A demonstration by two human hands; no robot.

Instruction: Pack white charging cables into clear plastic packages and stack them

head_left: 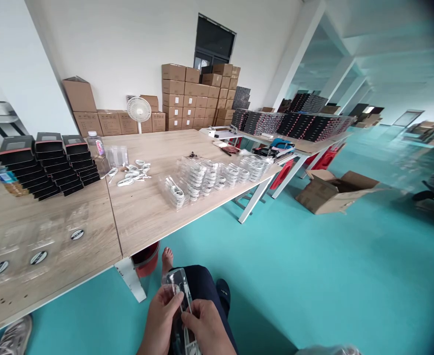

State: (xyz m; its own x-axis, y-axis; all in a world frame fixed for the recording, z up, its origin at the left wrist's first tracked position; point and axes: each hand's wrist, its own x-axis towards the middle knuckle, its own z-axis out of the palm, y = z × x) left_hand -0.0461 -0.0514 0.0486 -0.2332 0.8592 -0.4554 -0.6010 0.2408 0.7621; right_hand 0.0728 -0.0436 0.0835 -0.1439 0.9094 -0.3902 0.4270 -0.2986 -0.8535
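Observation:
Over my lap, both hands are around a clear plastic blister tray (181, 279) with a white cable (189, 340) lying in it. My left hand (161, 315) grips the tray's left side, thumb on top. My right hand (206, 325) is closed at the tray's right edge, its thumb pressing by the cable; the fingers below are hidden. On the table ahead, several filled clear packs (202, 175) with coiled white cables stand in rows near the edge. Loose white cables (133, 173) lie in a pile behind, beside stacked empty-looking clear trays (117, 156).
Black boxes (49, 165) are stacked on the wooden table (139, 217) at left, near a bottle (96, 150). Clear trays with round labels (39, 257) lie in front. A red bucket (147, 261) sits under the table. An open carton (323, 195) stands on the floor at right.

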